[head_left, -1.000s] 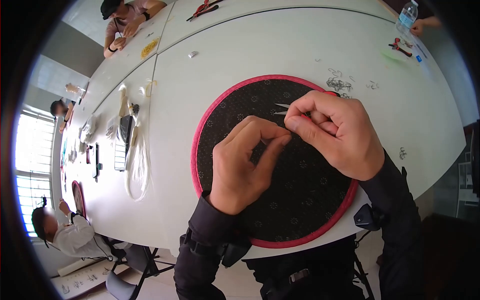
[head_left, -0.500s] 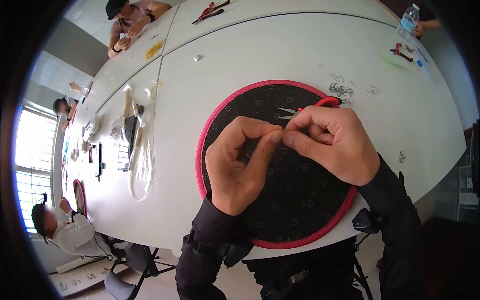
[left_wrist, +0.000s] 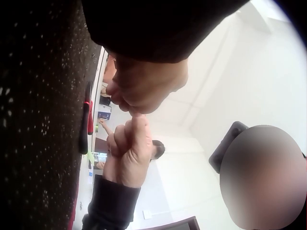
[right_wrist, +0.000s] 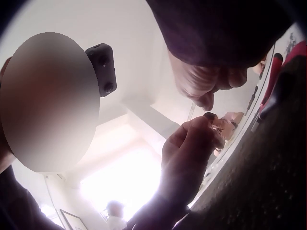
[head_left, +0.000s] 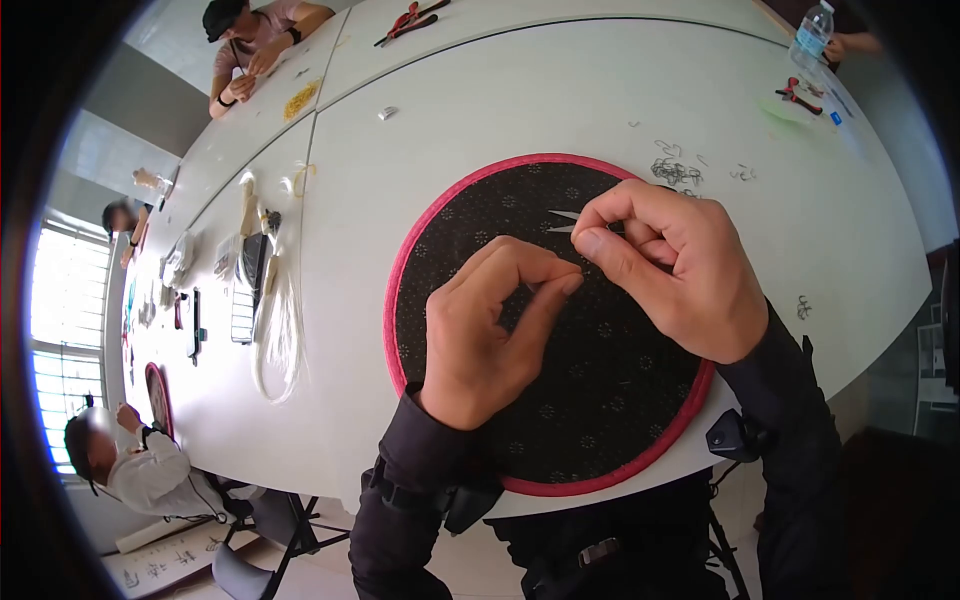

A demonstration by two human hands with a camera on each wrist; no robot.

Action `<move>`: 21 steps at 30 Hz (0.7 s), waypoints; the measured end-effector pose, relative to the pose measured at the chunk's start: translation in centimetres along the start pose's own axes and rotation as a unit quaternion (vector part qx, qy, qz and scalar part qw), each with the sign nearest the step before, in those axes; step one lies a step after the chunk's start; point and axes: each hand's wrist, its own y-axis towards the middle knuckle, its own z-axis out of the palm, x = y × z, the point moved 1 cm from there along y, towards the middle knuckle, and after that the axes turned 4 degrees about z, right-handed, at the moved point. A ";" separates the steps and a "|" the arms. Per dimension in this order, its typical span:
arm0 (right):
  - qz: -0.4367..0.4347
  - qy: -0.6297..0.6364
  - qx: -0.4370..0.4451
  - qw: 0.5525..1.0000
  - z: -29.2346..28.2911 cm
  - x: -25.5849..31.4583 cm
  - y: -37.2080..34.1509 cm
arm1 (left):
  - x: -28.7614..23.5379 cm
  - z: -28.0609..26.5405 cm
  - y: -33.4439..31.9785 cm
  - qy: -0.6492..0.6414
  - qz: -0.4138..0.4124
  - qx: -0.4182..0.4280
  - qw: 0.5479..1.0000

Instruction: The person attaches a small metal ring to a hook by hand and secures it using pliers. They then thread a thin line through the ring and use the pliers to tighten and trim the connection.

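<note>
Over a round dark mat (head_left: pixel 560 420) with a pink-red border, both hands face each other at the fingertips. My left hand (head_left: pixel 490 335) pinches thumb against index finger, and so does my right hand (head_left: pixel 680 265), slightly higher and to the right. Whatever lies in these pinches is too fine to make out. A narrow gap shows between the two pairs of fingertips in the head view. Under the right hand, pliers with slim pointed tips (head_left: pixel 563 221) lie on the mat, their handles mostly hidden; in the left wrist view their red-and-black handles (left_wrist: pixel 87 122) show.
Small dark wire hooks (head_left: pixel 676 172) lie in a pile past the mat. A bundle of pale strands (head_left: pixel 280 335) is on the table's left part. Other pliers (head_left: pixel 410 22) and a water bottle (head_left: pixel 812 35) stand farther off. Other people (head_left: pixel 262 45) sit around the table.
Half a second ago the fingertips of both hands met; now they are slightly apart, much as they were a second ago. The right hand again covers the pliers' handles.
</note>
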 end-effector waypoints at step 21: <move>-0.060 -0.050 0.009 0.997 0.9 1.2 -0.7 | 0.5 -0.3 0.0 0.032 -0.002 -0.049 0.998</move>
